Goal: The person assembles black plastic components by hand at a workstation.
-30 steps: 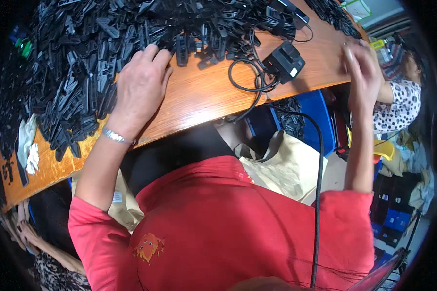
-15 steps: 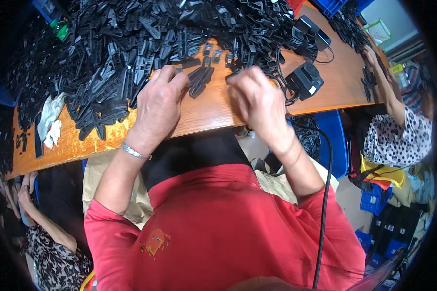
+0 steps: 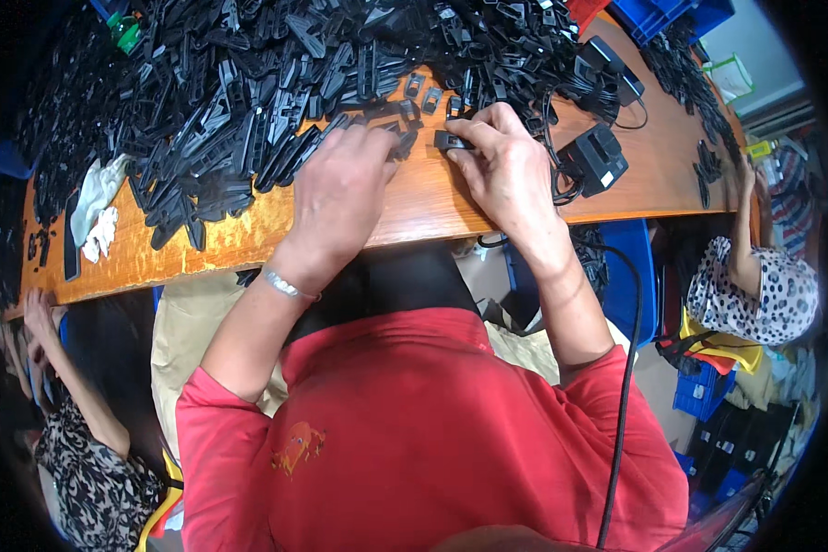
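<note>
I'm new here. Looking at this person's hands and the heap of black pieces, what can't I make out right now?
In the head view:
Left hand: blur hides whether it grips the dark piece beside it.
Black piece: partly covered by the right hand.
Heap of black pieces: cut off by the top edge.
Blue bin: partly hidden by the tabletop.
</note>
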`<state>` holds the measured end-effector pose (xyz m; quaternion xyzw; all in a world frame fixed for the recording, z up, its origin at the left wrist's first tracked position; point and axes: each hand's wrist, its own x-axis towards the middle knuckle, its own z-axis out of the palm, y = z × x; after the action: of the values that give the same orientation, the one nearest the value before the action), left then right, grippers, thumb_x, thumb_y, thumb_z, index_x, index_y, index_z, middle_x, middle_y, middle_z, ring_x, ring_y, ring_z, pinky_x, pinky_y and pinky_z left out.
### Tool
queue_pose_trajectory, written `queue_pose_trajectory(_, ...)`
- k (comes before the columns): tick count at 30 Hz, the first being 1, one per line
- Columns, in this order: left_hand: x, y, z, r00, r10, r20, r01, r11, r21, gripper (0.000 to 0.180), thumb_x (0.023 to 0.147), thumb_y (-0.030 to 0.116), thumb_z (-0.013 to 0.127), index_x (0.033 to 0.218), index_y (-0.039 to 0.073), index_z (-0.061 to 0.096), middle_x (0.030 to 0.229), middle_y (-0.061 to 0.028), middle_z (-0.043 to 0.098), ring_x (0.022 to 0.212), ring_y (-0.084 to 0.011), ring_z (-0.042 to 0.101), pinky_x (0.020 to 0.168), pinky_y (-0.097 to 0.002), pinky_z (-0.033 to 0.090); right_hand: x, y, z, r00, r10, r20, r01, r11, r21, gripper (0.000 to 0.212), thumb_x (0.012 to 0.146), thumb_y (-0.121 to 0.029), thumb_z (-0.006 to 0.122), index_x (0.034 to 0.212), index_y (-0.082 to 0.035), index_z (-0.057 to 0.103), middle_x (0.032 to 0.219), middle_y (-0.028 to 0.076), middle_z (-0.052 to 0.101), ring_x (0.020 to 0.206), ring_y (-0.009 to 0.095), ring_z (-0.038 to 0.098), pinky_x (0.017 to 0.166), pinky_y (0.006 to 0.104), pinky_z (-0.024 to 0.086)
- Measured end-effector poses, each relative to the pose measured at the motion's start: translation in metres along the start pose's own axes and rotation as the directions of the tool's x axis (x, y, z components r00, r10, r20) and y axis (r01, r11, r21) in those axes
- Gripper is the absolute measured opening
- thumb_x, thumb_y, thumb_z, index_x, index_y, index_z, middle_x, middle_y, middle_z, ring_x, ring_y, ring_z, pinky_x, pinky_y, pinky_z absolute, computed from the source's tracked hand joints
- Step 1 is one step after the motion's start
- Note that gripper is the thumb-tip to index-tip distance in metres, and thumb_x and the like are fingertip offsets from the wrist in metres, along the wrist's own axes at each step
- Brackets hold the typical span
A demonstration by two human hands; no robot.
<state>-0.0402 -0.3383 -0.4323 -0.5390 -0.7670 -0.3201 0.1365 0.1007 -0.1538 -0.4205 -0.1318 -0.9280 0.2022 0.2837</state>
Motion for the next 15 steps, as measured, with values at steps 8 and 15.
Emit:
queue_pose_trajectory(8,-0.017,-0.013,-0.024,0.96,-0.186,0.209,0.233,0.946,-0.226,0.008,0.099,0.006,0.075,0.103,0.0,0.078,0.095,-0.0162,0.073,0.091,-0.038,0.073,0.082,-0.0442,0.057,-0.019,-0.01,-0.001,0.984,-0.018,0.176,0.011,0.999,0.041,0.026,0.09,-0.012,0.085,0.114,-0.005,0.081,0.109,0.016,0.073,0.097,0.042,0.076,0.084,0.0495,0.061)
queue_pose_trajectory(15,-0.025,-0.012,-0.023,0.99,-0.14,0.02,0.141,0.978,-0.153,0.015,0.096,0.012,0.082,0.105,0.001,0.077,0.099,-0.0149,0.071,0.093,-0.0371,0.072,0.082,-0.0447,0.056,-0.008,-0.016,-0.002,0.985,-0.024,0.171,0.0,0.99,0.139,0.028,0.087,-0.011,0.088,0.113,-0.004,0.081,0.104,0.015,0.072,0.093,0.041,0.075,0.081,0.0489,0.06)
